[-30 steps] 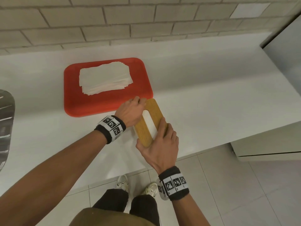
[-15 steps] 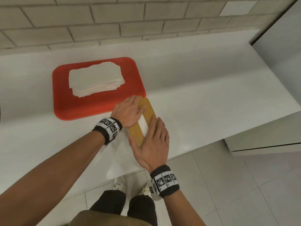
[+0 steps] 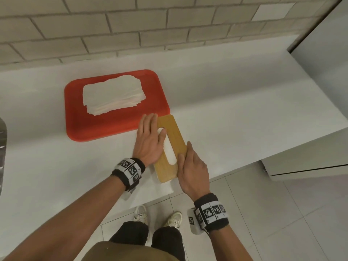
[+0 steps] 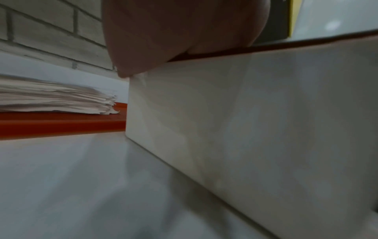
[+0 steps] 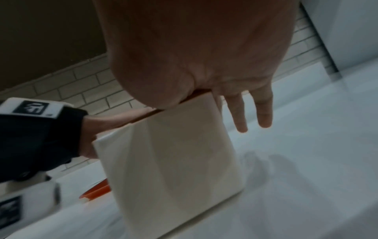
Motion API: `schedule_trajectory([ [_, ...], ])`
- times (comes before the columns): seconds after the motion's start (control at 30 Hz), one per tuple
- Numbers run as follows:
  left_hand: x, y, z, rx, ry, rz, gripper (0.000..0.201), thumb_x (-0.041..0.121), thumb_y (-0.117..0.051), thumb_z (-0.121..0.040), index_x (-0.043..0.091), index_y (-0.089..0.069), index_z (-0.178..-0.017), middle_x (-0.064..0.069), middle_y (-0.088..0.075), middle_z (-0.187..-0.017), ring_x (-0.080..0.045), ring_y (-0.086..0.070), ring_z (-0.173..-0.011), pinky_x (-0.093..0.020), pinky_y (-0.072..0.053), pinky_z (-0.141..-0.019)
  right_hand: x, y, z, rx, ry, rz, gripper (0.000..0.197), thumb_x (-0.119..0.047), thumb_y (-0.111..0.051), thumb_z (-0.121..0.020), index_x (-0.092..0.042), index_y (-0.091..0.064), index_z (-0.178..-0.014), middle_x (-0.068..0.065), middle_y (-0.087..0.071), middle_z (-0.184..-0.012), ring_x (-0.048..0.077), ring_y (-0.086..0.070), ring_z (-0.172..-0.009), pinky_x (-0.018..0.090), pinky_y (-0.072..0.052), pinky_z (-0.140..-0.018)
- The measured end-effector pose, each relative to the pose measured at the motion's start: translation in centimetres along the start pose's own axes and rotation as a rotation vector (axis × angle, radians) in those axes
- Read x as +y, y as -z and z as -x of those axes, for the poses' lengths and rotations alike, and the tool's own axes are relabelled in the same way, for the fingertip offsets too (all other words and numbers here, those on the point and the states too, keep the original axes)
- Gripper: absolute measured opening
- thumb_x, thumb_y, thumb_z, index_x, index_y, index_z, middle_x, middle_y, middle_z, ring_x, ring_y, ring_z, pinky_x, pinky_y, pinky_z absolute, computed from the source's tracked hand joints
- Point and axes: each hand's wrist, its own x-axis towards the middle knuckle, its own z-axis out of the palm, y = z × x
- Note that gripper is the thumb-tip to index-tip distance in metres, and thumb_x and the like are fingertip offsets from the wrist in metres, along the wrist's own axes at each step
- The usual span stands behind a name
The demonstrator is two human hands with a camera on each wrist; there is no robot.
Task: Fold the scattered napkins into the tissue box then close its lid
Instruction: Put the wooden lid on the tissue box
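Observation:
The tissue box (image 3: 162, 187) is white with a wooden lid (image 3: 175, 136) that has an oval slot, and it stands near the counter's front edge, beside the red tray (image 3: 105, 127). My left hand (image 3: 150, 140) lies flat on the lid's left half with fingers straight. My right hand (image 3: 192, 164) presses the lid's near right edge, its fingers (image 5: 253, 110) straight down the box's side. A stack of flat napkins (image 3: 113, 97) lies on the tray. The left wrist view shows my palm (image 4: 174, 32) on the lid rim above the box wall (image 4: 255, 121), with the napkins (image 4: 55, 98) behind.
A white counter (image 3: 244, 119) runs along a brick wall (image 3: 169, 25). A metal sink edge (image 3: 2, 147) shows at far left. A tall white cabinet (image 3: 329, 53) stands at the right. The box stands close to the counter's front edge, with my feet on the tiled floor below.
My left hand has uncurled from the lid's far edge and now lies flat on top. My right hand has slid from the lid's top to its right edge.

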Motion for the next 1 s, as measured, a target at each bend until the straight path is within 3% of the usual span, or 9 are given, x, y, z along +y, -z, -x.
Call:
schedule_trajectory([
  [0.03, 0.1, 0.1, 0.6, 0.022, -0.016, 0.008, 0.074, 0.049, -0.032, -0.113, 0.004, -0.016, -0.169, -0.011, -0.010, -0.178, -0.027, 0.004, -0.166, -0.042, -0.004, -0.135, 0.2, 0.6, -0.5, -0.033, 0.086, -0.007, 0.057, -0.046, -0.025, -0.117, -0.022, -0.024, -0.169, 0.005, -0.049, -0.163, 0.029, -0.056, -0.141, 0.053, -0.048, -0.113],
  [0.1, 0.5, 0.0, 2.2, 0.012, -0.084, 0.001, 0.086, 0.056, -0.042, -0.109, 0.003, -0.011, -0.169, -0.009, -0.003, -0.180, -0.025, 0.009, -0.166, -0.042, -0.002, -0.135, 0.4, 2.5, -2.4, -0.041, 0.303, 0.009, 0.048, -0.032, -0.041, -0.116, -0.027, -0.038, -0.163, 0.003, -0.042, -0.167, 0.027, -0.052, -0.144, 0.050, -0.046, -0.114],
  [0.2, 0.7, -0.1, 3.9, -0.113, -0.140, -0.096, 0.119, 0.082, -0.047, -0.091, 0.003, -0.006, -0.170, -0.011, 0.004, -0.180, -0.025, 0.012, -0.166, -0.050, -0.002, -0.135, -0.6, 5.3, -6.9, -0.092, 0.471, 0.117, 0.043, -0.021, -0.064, -0.099, -0.025, -0.064, -0.141, 0.004, -0.055, -0.146, 0.030, -0.059, -0.123, 0.052, -0.053, -0.098],
  [0.3, 1.0, 0.2, 3.8, -0.155, -0.121, -0.115, 0.143, 0.096, -0.057, -0.072, 0.004, -0.006, -0.169, -0.011, 0.006, -0.180, -0.023, 0.014, -0.166, -0.052, -0.003, -0.135, -3.0, 6.3, -10.2, -0.311, 0.557, 0.279, 0.046, -0.027, -0.075, -0.089, -0.027, -0.070, -0.134, -0.002, -0.058, -0.129, 0.025, -0.053, -0.116, 0.046, -0.048, -0.095],
  [0.4, 1.2, 0.3, 3.6, -0.153, -0.123, -0.084, 0.152, 0.100, -0.061, -0.066, 0.005, -0.003, -0.170, -0.011, 0.005, -0.180, -0.021, 0.015, -0.166, -0.051, -0.002, -0.135, -4.7, 5.7, -11.2, -0.431, 0.581, 0.398, 0.048, -0.035, -0.080, -0.084, -0.026, -0.068, -0.129, -0.005, -0.055, -0.126, 0.022, -0.044, -0.119, 0.048, -0.042, -0.093],
  [0.5, 1.2, 0.2, 3.7, -0.151, -0.111, -0.074, 0.154, 0.099, -0.063, -0.063, 0.003, -0.005, -0.169, -0.011, 0.004, -0.180, -0.020, 0.016, -0.165, -0.048, 0.002, -0.135, -4.9, 4.8, -11.5, -0.415, 0.560, 0.377, 0.039, -0.038, -0.081, -0.083, -0.024, -0.069, -0.117, -0.008, -0.053, -0.116, 0.019, -0.043, -0.117, 0.049, -0.042, -0.091],
  [0.67, 1.3, 0.4, 3.7, -0.143, -0.126, -0.080, 0.153, 0.100, -0.061, -0.064, 0.002, -0.009, -0.169, -0.011, 0.005, -0.180, -0.020, 0.015, -0.165, -0.044, 0.006, -0.135, -4.2, 3.6, -11.1, -0.350, 0.531, 0.234, 0.010, -0.026, -0.077, -0.086, -0.025, -0.067, -0.085, -0.016, -0.049, -0.098, 0.017, -0.045, -0.107, 0.049, -0.041, -0.088],
  [0.83, 1.5, 0.6, 3.6, -0.159, -0.120, -0.098, 0.153, 0.101, -0.058, -0.064, 0.002, -0.008, -0.169, -0.011, 0.007, -0.180, -0.021, 0.016, -0.165, -0.048, 0.003, -0.135, -3.9, 3.4, -10.7, -0.326, 0.530, 0.201, 0.012, -0.022, -0.072, -0.089, -0.025, -0.062, -0.082, -0.016, -0.046, -0.092, 0.017, -0.046, -0.102, 0.049, -0.041, -0.083],
  [1.0, 1.6, 0.8, 3.7, -0.162, -0.114, -0.103, 0.151, 0.100, -0.057, -0.066, 0.002, -0.007, -0.169, -0.010, 0.008, -0.180, -0.021, 0.016, -0.165, -0.044, 0.006, -0.135, -3.0, 4.0, -11.3, -0.357, 0.523, 0.091, 0.015, -0.022, -0.073, -0.086, -0.027, -0.059, -0.082, -0.015, -0.047, -0.087, 0.010, -0.040, -0.090, 0.048, -0.051, -0.078],
])
